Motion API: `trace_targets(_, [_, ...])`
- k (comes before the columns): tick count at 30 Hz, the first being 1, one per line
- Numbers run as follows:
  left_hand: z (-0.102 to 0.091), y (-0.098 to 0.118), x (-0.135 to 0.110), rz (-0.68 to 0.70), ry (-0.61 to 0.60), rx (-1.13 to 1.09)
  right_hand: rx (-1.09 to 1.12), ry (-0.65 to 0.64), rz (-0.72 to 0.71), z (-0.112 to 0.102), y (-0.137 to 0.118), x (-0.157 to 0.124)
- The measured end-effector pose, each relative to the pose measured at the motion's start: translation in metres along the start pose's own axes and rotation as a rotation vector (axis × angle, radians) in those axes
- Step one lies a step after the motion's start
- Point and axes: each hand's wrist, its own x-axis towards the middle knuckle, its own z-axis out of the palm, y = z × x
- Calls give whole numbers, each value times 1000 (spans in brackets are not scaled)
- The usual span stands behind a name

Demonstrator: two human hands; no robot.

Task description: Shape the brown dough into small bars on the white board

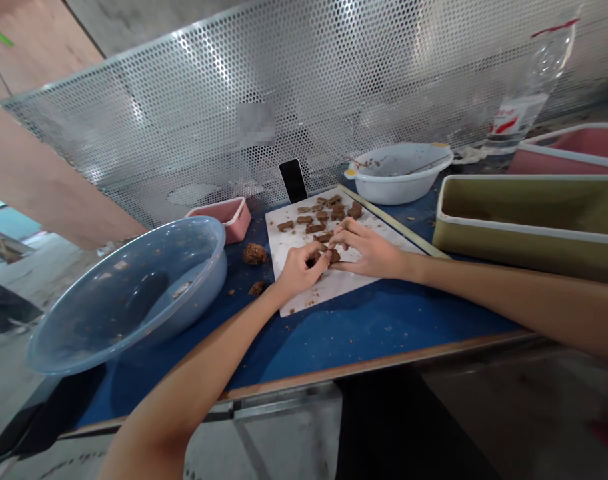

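Both hands meet over the near part of a white sheet (304, 303) lying on the blue table. My left hand (301, 267) has its fingers closed on a small brown lump that looks like clay (335, 256). From the other side my right hand (361, 250) grips the same lump, its fingers bent over the top. Fingers partly cover the lump, so its full shape is hidden. Several small brown shaped pieces (315, 228) and loose crumbs lie on the sheet just beyond the hands.
A big blue basin (204, 293) and a small pink tub (239, 223) stand left, near a brown lump (255, 253). A phone (294, 181) leans against the perforated metal panel (209, 120). To the right are a white basin (399, 190), green planter (524, 243) and plastic bottle (521, 110).
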Motion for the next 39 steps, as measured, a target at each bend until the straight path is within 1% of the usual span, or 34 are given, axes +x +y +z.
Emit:
trace_targets(2, [0,1,0,-10,5,-13,19,-33,26,-1,-2,0])
trace_targets(5, [0,2,0,-27,23,-38,27,-55,9,-4,-3,0])
trace_targets(12, [-1,3,0,-7,25,-55,-6,-8,-55,-2,-2,0])
trace_targets(17, [-1,2,1,-14,12,-39,-9,-10,-47,0,1,-1])
trace_targets(21, [-1,0,1,-12,16,-78,-19,21,-57,0,0,-1])
trace_targets(24, [-1,0,1,-18,25,-74,-20,26,-23,0,0,-1])
trace_targets(30, [-1,2,-1,-47,26,-58,-15,-5,51,2,3,-2])
trace_targets(33, [-1,2,-1,-36,29,-43,-8,10,20,3,3,-3])
trace_targets(39, [-1,1,0,-32,32,-22,-10,53,-87,-1,0,1])
